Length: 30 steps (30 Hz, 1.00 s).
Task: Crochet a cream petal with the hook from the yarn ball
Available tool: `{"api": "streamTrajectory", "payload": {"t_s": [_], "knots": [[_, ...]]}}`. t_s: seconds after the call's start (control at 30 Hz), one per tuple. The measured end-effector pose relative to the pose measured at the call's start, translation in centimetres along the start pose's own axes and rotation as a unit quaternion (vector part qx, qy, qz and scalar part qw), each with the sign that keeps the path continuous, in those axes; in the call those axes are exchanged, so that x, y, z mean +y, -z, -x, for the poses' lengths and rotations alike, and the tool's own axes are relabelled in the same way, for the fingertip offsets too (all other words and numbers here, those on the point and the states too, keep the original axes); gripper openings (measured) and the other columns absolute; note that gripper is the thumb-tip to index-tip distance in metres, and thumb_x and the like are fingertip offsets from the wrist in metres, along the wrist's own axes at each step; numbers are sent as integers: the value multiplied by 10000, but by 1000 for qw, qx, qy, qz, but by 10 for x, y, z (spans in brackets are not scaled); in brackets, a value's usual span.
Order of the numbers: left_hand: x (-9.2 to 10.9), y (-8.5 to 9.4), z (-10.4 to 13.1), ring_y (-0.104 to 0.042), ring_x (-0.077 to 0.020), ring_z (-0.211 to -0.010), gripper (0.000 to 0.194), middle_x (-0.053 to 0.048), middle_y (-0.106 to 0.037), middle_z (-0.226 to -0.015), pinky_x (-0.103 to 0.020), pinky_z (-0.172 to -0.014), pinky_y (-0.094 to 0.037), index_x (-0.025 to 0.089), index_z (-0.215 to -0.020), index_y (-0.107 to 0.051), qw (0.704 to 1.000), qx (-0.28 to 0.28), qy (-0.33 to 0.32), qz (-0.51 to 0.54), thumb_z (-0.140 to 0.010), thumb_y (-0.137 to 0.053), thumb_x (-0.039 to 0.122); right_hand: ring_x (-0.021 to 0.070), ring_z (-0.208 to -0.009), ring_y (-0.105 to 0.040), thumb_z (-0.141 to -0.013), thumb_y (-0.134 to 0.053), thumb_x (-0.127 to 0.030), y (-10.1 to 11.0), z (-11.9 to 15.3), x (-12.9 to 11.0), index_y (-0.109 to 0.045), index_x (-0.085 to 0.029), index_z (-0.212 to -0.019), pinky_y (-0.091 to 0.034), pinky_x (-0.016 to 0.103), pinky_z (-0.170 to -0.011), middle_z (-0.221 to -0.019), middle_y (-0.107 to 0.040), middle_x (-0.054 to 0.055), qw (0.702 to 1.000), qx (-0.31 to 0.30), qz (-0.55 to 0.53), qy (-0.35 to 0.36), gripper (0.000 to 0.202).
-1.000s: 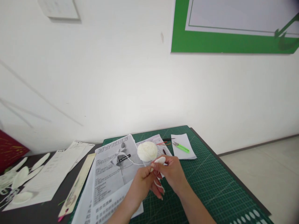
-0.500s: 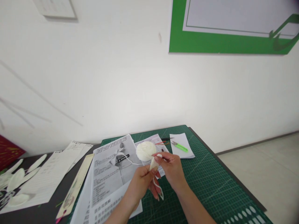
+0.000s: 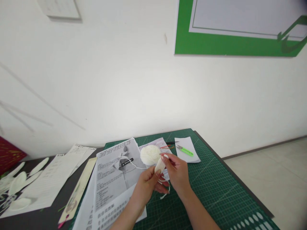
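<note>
Holding a small white piece (image 3: 160, 165) at both ends

With that piece as the clock's centre, starts at nine o'clock with white petal-shaped pieces (image 3: 18, 183), lying beside and partly over handwritten sheets (image 3: 45, 188), apparently kept aside from the working space. Continues with a cream strip (image 3: 78, 190) between eight and nine, then a printed sheet (image 3: 109, 191) angled toward the wearer, likely for easy reading. Comes to a white yarn ball (image 3: 150, 155) between ten and eleven, set near, seemingly for slack in the strand (image 3: 137, 167) across the print.

Grips the lower end with the left hand (image 3: 146, 182), near seven, with thumb on top and other fingers spread beneath, probably for steady support. Lets a yarn tail (image 3: 165, 195) hang toward six. Pinches the upper end narrowly with the right hand (image 3: 178, 172), between three and four, likely to flatten the piece. Cannot tell about any tool behind those fingers.

Ends at two with green snips (image 3: 185, 150) on white paper (image 3: 193, 157), clear of both hands. Includes a green cutting mat (image 3: 211, 182) underneath, presumably as protection.
</note>
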State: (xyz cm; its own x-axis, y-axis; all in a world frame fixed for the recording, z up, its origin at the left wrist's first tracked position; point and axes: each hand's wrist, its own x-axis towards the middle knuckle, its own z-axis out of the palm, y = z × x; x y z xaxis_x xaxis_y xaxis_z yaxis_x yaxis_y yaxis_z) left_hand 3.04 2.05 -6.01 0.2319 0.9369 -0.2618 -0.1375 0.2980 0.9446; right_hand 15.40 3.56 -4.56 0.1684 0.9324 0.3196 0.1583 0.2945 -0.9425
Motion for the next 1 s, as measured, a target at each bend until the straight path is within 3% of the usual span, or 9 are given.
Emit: {"api": "streamTrajectory", "payload": {"t_s": [0.23,0.4,0.53,0.63,0.7,0.8,0.93,1.0], "knots": [[-9,-9,0,-617,-176,-343,529,-48,-647,-403,-219,-354,-435,144,-577,-598,1000,1,9,-22,-551,-710,660,192,-655,-663,-838,-559,-307,7,2,4,-732,-194,-819,-481,271,-617,-757,-746,55,998,42,20,29,208],[-2,-10,5,-614,-191,-351,420,-80,-664,-418,-223,-359,-397,125,-569,-652,1000,7,8,-13,-601,-748,532,226,-784,-678,-839,-570,-333,5,-1,3,-731,-202,-840,-505,323,-745,-833,-748,72,999,30,-11,17,208],[18,-3,7,-687,-190,-696,211,-69,-764,-701,-241,-654,-495,143,-656,-736,995,80,-51,31,-626,-778,348,232,-846,-685,-849,-567,-404,-8,2,0,-689,-185,-1027,-548,319,-705,-930,-735,87,996,-37,-80,-23,308],[29,2,8,-660,-197,-858,160,-32,-763,-826,-262,-793,-477,193,-730,-757,985,129,-90,75,-682,-736,344,239,-958,-664,-777,-663,-412,-20,10,0,-631,-180,-1128,-558,314,-725,-1057,-699,99,983,-93,-141,-66,422],[31,4,9,-643,-203,-885,152,-30,-745,-815,-265,-785,-474,194,-739,-762,980,145,-101,90,-685,-741,335,228,-903,-674,-733,-710,-405,-24,14,0,-661,-171,-1048,-553,299,-695,-998,-711,89,974,-124,-167,-92,396],[31,5,10,-626,-181,-854,156,-30,-714,-800,-229,-710,-470,176,-750,-766,976,156,-110,101,-680,-756,315,173,-673,-661,-718,-719,-422,-25,16,1,-709,-149,-847,-515,256,-598,-751,-714,49,964,-154,-184,-118,303],[30,2,12,-501,-101,-456,257,17,-615,-563,-208,-418,-379,145,-823,-754,980,131,-100,109,-684,-753,360,103,-434,-544,-760,-642,-512,-25,17,-2,-673,-134,-636,-436,206,-461,-499,-612,2,953,-178,-198,-144,399],[28,-1,12,-415,-84,-340,309,45,-532,-429,-204,-353,-308,122,-824,-742,982,123,-93,108,-680,-753,395,87,-366,-488,-805,-569,-547,-26,19,-3,-632,-137,-574,-388,190,-408,-418,-547,-16,951,-182,-201,-150,475]]}}
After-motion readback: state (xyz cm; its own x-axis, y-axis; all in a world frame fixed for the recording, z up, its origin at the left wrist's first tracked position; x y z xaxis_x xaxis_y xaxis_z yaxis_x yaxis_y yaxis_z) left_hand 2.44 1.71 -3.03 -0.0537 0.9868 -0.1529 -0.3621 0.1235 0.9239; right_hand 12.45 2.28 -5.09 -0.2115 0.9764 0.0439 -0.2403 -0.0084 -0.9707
